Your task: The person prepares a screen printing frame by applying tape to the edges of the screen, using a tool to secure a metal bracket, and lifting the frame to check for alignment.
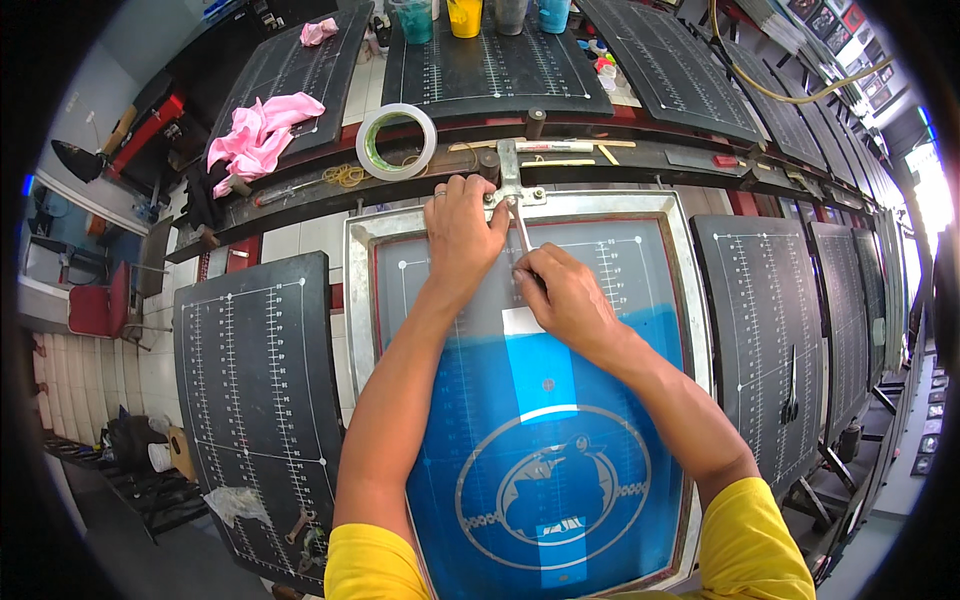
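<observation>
A silkscreen frame (697, 330) with blue-coated mesh lies in front of me, a round emblem design in its lower half. A metal bracket clamp (510, 172) with bolts sits at the middle of its far edge. My left hand (462, 228) is closed over that edge just left of the clamp, its fingertips curled out of sight. In my right hand (568, 292) is a slim silver wrench (521, 228), gripped near its lower end. The wrench's far end meets the clamp at a bolt. Both forearms reach across the blue mesh.
Dark printing boards with white rulers flank the frame, one at left (255, 400) and one at right (765, 330) bearing scissors (791, 390). Behind the clamp, a rail holds a tape roll (428, 145) and a marker (558, 146). Pink cloth (265, 135) and paint cups (464, 18) lie farther back.
</observation>
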Demonstrator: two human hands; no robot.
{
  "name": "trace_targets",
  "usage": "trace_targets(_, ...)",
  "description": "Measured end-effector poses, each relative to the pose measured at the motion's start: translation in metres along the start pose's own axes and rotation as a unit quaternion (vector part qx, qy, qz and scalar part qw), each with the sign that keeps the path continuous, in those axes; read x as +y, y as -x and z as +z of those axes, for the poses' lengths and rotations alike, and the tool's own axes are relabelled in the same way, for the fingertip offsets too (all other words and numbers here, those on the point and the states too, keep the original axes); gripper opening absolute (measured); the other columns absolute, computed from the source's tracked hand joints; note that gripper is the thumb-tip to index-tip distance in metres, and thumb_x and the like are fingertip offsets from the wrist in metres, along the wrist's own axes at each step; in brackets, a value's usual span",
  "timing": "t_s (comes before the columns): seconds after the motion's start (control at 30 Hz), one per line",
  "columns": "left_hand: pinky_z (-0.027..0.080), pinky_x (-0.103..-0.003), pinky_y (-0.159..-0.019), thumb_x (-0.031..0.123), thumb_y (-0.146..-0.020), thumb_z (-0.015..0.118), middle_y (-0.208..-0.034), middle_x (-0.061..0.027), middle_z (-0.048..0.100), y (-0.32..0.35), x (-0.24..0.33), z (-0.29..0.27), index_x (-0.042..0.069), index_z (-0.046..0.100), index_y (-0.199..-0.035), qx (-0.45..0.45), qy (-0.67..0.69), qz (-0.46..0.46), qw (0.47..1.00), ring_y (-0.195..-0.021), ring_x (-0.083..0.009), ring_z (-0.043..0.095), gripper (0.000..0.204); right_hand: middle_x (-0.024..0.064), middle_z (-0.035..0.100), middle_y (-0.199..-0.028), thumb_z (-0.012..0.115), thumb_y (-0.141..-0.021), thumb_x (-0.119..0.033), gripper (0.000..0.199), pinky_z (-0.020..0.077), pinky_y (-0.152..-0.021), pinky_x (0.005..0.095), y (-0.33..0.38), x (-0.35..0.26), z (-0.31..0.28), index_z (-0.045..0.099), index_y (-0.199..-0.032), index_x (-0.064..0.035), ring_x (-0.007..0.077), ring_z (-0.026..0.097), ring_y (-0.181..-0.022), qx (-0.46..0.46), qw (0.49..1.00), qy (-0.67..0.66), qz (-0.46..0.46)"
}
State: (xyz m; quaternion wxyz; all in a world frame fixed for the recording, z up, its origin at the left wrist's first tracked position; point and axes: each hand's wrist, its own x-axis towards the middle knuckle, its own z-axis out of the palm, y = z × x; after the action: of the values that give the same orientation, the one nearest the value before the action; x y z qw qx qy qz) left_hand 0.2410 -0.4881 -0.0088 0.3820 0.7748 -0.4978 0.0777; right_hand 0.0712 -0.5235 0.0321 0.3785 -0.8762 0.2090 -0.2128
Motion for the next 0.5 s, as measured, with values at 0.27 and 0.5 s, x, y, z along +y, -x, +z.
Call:
trace_targets(0.27, 0.038, -0.043, -0.086, 0.02, -0.082, 0.07, -0.095, -0.0103, 0.057, 0.002, -0.003, -0.001, 0.007, 0.061, -0.1, 0.003, 0.003, -0.013, 1.0, -0.095, -0.03, 0.053, 0.024, 0.0091, 0.061, -0.078, 0.052, -0.092, -0.007, 0.017, 0.0469, -0.067, 0.0316, -0.007, 0.024, -0.037, 0.062, -0.104, -0.001, 0.0166, 0.06, -0.074, 0.094, 0.984, -0.078, 0.129)
trace_targets(0.5, 0.038, -0.043, -0.086, 0.021, -0.083, 0.07, -0.095, -0.0104, 0.056, 0.001, 0.0, -0.001, 0.006, 0.061, -0.099, 0.005, 0.001, -0.005, 1.0, -0.095, -0.0293, 0.053, 0.024, 0.0101, 0.065, -0.077, 0.057, -0.085, -0.012, 0.022, 0.0437, -0.065, 0.0314, -0.02, 0.069, -0.059, 0.066, -0.1, -0.0006, 0.0153, 0.056, -0.069, 0.088, 0.985, -0.017, 0.147)
